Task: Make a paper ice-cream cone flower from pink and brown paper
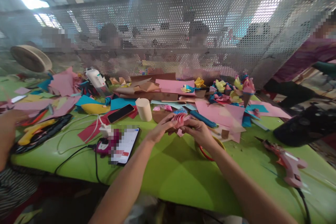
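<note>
Between my two hands, above the green table (168, 178), is a small folded piece of pink paper (179, 121) with curved, layered pleats. My left hand (163, 127) grips it from the left with bent fingers. On its other side my right hand (197, 131) pinches the paper's edge, thumb and fingers pressed together. Part of the paper is hidden behind the fingers. Beneath my right wrist lies a roll of tape or ring (206, 153) with red and yellow edges. A cream paper cylinder (144, 109) stands just beyond my left hand.
A pink glue gun (290, 168) lies at right near a dark container (304, 126). Left are phones (121, 113), a purple power block (103, 147), cables and a co-worker's hand (10, 126). Coloured paper scraps (220, 113) and a perforated metal screen (162, 38) stretch across the back.
</note>
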Action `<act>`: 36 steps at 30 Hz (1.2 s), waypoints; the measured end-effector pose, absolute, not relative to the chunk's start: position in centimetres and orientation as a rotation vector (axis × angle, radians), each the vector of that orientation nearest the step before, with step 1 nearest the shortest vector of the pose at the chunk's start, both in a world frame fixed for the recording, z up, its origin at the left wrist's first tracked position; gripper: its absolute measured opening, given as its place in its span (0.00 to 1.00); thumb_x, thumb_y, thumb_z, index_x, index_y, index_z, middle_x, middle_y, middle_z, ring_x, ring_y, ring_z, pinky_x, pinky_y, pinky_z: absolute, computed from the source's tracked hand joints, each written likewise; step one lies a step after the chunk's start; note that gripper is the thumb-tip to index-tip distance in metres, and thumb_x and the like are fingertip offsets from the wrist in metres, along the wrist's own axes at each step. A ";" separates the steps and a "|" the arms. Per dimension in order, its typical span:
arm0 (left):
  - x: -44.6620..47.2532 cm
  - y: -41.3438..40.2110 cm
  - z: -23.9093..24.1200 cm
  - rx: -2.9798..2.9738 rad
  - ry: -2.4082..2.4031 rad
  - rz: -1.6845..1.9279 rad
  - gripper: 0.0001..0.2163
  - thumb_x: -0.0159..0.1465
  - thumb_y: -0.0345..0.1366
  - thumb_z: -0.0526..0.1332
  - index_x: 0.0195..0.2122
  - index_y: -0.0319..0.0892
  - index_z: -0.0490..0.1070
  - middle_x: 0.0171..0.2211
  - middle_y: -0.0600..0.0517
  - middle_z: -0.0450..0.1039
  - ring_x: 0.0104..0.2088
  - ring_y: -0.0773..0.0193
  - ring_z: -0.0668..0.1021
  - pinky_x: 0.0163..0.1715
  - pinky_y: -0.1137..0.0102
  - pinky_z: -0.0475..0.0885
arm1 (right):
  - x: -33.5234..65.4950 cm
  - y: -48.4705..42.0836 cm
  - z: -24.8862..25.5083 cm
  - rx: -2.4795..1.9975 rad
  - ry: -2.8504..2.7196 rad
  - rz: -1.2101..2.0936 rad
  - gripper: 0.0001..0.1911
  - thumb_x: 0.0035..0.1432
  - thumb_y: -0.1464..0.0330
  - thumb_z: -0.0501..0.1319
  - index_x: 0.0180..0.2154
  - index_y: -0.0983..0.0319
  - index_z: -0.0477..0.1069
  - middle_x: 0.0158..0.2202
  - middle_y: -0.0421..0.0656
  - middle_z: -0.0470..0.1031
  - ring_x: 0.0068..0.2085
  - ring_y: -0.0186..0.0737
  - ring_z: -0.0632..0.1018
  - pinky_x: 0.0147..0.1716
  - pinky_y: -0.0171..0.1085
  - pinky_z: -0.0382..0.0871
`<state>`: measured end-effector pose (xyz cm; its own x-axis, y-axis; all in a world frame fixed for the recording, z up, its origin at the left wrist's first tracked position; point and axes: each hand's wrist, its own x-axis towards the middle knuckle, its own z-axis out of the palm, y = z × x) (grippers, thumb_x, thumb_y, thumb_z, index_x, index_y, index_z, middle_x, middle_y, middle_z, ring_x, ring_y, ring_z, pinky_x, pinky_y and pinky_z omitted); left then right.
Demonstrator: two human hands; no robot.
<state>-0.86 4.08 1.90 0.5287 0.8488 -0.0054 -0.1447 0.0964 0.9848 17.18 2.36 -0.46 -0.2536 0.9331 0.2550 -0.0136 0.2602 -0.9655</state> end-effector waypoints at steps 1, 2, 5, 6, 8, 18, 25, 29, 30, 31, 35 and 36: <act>-0.9 4.1 1.9 1.244 0.707 0.830 0.20 0.57 0.47 0.64 0.45 0.40 0.69 0.26 0.57 0.62 0.24 0.72 0.64 0.22 0.73 0.52 | 17.2 2.4 -0.5 -0.884 -1.519 1.190 0.18 0.51 0.51 0.69 0.33 0.59 0.80 0.28 0.42 0.79 0.28 0.39 0.77 0.31 0.39 0.74; -0.9 4.1 1.9 1.226 0.706 0.825 0.21 0.57 0.48 0.65 0.47 0.40 0.69 0.26 0.57 0.62 0.24 0.72 0.64 0.22 0.73 0.51 | 17.3 2.4 -0.5 -0.875 -1.516 1.202 0.18 0.51 0.52 0.69 0.33 0.59 0.80 0.28 0.42 0.79 0.28 0.38 0.76 0.31 0.38 0.74; -0.9 4.1 1.9 1.210 0.699 0.809 0.24 0.56 0.49 0.65 0.50 0.40 0.68 0.28 0.56 0.64 0.25 0.71 0.66 0.22 0.74 0.51 | 17.4 2.4 -0.4 -0.866 -1.518 1.222 0.17 0.52 0.52 0.69 0.33 0.59 0.81 0.28 0.42 0.79 0.28 0.38 0.76 0.31 0.38 0.74; -0.9 4.1 1.9 1.218 0.697 0.806 0.25 0.56 0.49 0.65 0.50 0.40 0.68 0.28 0.56 0.64 0.25 0.71 0.67 0.23 0.74 0.52 | 17.4 2.4 -0.4 -0.869 -1.526 1.219 0.17 0.52 0.52 0.69 0.33 0.59 0.81 0.28 0.42 0.79 0.28 0.38 0.76 0.31 0.38 0.74; -0.9 4.2 1.8 1.249 0.697 0.797 0.25 0.57 0.50 0.65 0.51 0.41 0.68 0.29 0.55 0.65 0.26 0.70 0.68 0.23 0.74 0.53 | 17.4 2.3 -0.2 -0.884 -1.547 1.190 0.17 0.52 0.52 0.68 0.33 0.59 0.81 0.27 0.42 0.79 0.28 0.39 0.76 0.31 0.38 0.73; -1.1 4.4 1.2 1.517 0.804 0.750 0.21 0.64 0.49 0.61 0.54 0.45 0.70 0.38 0.51 0.69 0.31 0.67 0.67 0.29 0.72 0.61 | 17.0 1.7 0.7 -0.955 -1.643 1.004 0.13 0.56 0.58 0.65 0.32 0.61 0.79 0.28 0.41 0.77 0.30 0.38 0.73 0.30 0.35 0.66; -1.0 4.4 1.2 1.565 0.808 0.740 0.24 0.63 0.51 0.62 0.56 0.44 0.69 0.44 0.49 0.72 0.40 0.61 0.71 0.40 0.68 0.65 | 16.9 1.8 0.6 -0.999 -1.705 0.900 0.13 0.56 0.63 0.61 0.23 0.62 0.73 0.21 0.39 0.70 0.26 0.35 0.67 0.25 0.33 0.59; -1.1 4.5 1.0 1.504 0.782 0.733 0.25 0.62 0.52 0.62 0.56 0.44 0.69 0.37 0.52 0.69 0.32 0.66 0.68 0.31 0.71 0.61 | 16.9 1.8 0.7 -0.998 -1.677 0.918 0.11 0.55 0.64 0.61 0.24 0.61 0.73 0.22 0.39 0.71 0.26 0.35 0.68 0.26 0.33 0.60; -1.1 4.5 1.0 1.485 0.775 0.730 0.25 0.62 0.52 0.62 0.56 0.44 0.69 0.35 0.53 0.68 0.31 0.67 0.67 0.30 0.71 0.59 | 16.8 1.7 0.8 -0.998 -1.671 0.930 0.10 0.55 0.63 0.61 0.25 0.61 0.74 0.23 0.39 0.72 0.26 0.36 0.69 0.26 0.33 0.61; -1.1 4.5 1.0 1.468 0.768 0.728 0.25 0.62 0.53 0.62 0.56 0.44 0.68 0.33 0.53 0.67 0.30 0.67 0.67 0.29 0.72 0.58 | 16.8 1.7 0.8 -0.996 -1.665 0.944 0.10 0.54 0.63 0.61 0.26 0.61 0.75 0.23 0.39 0.73 0.27 0.36 0.70 0.27 0.33 0.62; -1.1 4.5 1.0 1.429 0.759 0.727 0.26 0.62 0.53 0.61 0.57 0.44 0.67 0.32 0.53 0.67 0.29 0.68 0.66 0.28 0.72 0.58 | 16.8 1.6 0.9 -0.994 -1.654 0.967 0.10 0.55 0.63 0.61 0.27 0.61 0.76 0.25 0.40 0.75 0.28 0.37 0.71 0.28 0.34 0.63; -1.1 4.5 1.0 1.427 0.760 0.722 0.27 0.62 0.53 0.61 0.58 0.44 0.67 0.32 0.53 0.67 0.29 0.68 0.66 0.27 0.72 0.58 | 16.8 1.6 0.9 -0.995 -1.655 0.967 0.10 0.55 0.63 0.61 0.27 0.61 0.76 0.25 0.40 0.75 0.28 0.37 0.71 0.28 0.34 0.63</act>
